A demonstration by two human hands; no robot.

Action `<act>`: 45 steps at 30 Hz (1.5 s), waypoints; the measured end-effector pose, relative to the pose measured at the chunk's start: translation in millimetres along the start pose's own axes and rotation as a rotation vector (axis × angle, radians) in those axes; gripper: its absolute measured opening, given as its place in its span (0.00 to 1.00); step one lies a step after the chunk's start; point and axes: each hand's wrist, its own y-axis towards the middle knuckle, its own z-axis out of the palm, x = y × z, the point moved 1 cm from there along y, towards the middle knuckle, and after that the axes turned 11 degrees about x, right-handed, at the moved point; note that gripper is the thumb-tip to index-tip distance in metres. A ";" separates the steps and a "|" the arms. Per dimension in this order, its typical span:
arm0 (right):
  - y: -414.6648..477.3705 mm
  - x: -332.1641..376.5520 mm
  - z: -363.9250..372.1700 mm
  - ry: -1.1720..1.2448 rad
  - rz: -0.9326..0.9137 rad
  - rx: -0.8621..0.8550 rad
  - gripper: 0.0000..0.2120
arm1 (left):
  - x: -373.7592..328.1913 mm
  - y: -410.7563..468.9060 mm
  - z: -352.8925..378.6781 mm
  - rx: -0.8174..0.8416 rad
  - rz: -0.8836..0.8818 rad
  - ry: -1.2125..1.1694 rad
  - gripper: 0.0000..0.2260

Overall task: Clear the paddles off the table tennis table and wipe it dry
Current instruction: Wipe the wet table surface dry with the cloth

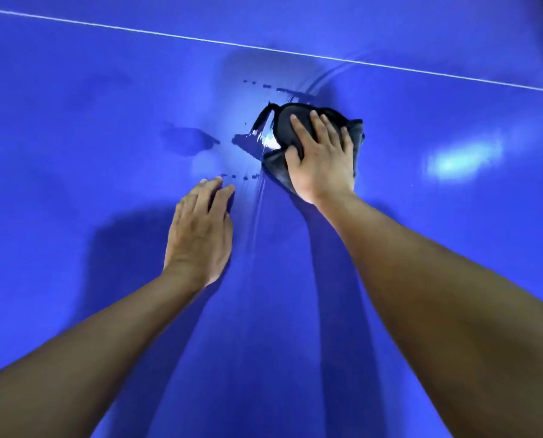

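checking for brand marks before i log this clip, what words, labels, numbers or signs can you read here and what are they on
No text can be read in this view.
The blue table carries only a plain white line and water.
The dark cloth under the right hand shows no label or logo.

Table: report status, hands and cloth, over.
Right hand pressing dark cloth flat on the table. Left hand open, low beside it. Puddle left of cloth not yet wiped; no obstruction seen.

No legible text or markings.
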 end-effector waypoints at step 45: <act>45.7 -521.6 -105.5 0.080 0.503 -0.038 0.29 | -272.7 87.3 78.1 0.029 0.060 -0.012 0.21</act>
